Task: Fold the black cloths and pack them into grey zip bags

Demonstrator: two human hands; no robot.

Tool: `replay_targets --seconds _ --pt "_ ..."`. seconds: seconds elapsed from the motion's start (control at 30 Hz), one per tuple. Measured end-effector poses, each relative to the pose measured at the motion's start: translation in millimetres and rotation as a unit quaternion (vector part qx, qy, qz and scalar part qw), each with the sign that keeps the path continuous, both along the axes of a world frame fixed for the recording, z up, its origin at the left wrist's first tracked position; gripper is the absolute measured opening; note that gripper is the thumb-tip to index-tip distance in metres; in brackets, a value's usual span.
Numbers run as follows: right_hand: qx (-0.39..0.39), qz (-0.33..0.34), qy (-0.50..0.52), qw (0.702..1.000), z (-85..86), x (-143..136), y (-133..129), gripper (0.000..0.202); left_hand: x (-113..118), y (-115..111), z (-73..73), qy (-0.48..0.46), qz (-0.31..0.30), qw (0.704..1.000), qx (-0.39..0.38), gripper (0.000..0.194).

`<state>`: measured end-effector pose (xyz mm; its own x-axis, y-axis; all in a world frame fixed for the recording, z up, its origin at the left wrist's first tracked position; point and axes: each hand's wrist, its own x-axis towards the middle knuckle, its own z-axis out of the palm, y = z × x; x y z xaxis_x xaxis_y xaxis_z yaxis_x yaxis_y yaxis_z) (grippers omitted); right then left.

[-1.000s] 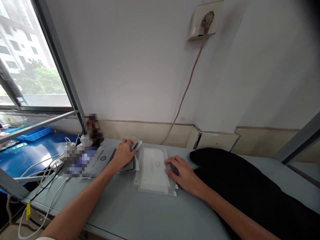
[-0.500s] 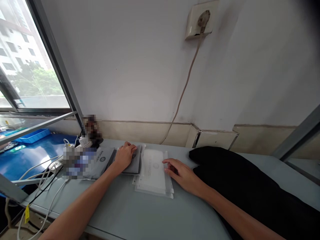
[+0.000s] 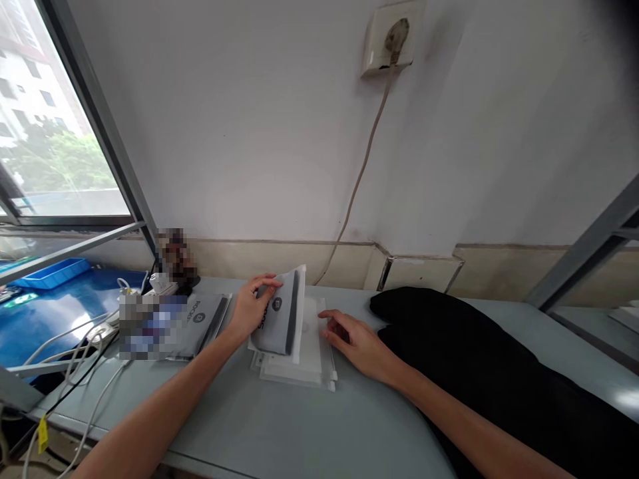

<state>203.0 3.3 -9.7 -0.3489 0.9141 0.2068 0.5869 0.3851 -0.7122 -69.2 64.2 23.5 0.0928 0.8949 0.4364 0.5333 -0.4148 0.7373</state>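
Note:
My left hand (image 3: pixel 254 305) pinches the upper part of a clear zip bag (image 3: pixel 279 318) that has a flat grey item inside and a dark printed logo. The bag is tilted up, its right edge raised over a small pile of flat, frosted zip bags (image 3: pixel 313 369) on the table. At the right edge of that pile hovers my right hand (image 3: pixel 352 342), fingers loosely bent and apart, holding nothing. Left of my left wrist lies another packed grey zip bag (image 3: pixel 202 322) with similar print, partly covered by a blurred patch.
Black cloth (image 3: pixel 459 359) lies under and beside my right forearm on the grey table (image 3: pixel 279 432). White cables and a power strip (image 3: pixel 104 332) are at the left, near a blue tray (image 3: pixel 54 271). A cord runs up the wall to a socket (image 3: pixel 392 40).
My left hand has lifted the packed zip bag's right edge, tilting it up and moving it right over the frosted bags. My right hand has barely moved relative to the pile.

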Motion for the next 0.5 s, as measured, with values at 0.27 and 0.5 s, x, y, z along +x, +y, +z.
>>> replay_targets --seconds 0.27,0.5 --pt "-0.079 -0.075 0.283 0.953 6.6 -5 5 0.043 33 -43 -9.4 -0.043 -0.188 0.978 -0.081 0.031" --pt "-0.195 -0.019 0.326 0.925 8.6 -11 -7 0.040 27 -40 0.4 -0.005 -0.169 0.975 -0.142 0.048"
